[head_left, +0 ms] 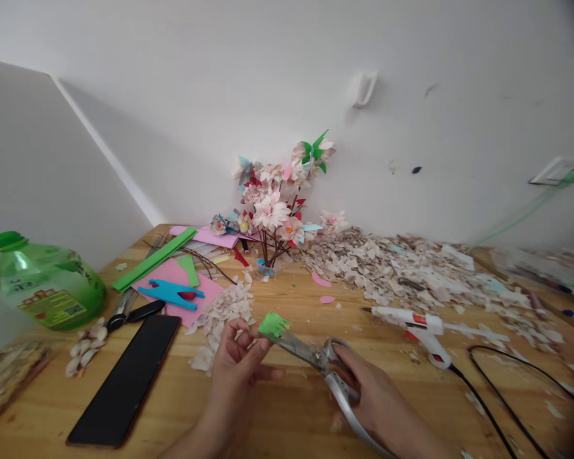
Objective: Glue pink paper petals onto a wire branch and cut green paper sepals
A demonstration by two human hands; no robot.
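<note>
My left hand (239, 357) pinches a small piece of green paper (273, 325) whose upper edge is cut into a fringe. My right hand (368, 392) is wrapped round the handles of a pair of metal scissors (318, 360). The scissors' handles are spread, and the blades point left, with their tips at the green piece. Whether the blades touch the paper, I cannot tell. Just behind my left hand lies a pile of pale petal-like flakes (227, 306) on the wooden table (287, 421).
Handmade flowers (272, 210) stand at the back. Right are a large heap of flakes (387, 268), a white glue gun (421, 325) and its black cord (478, 408). Left are a phone (127, 382), a green bottle (50, 284), pink paper (213, 292) and blue paper (172, 292).
</note>
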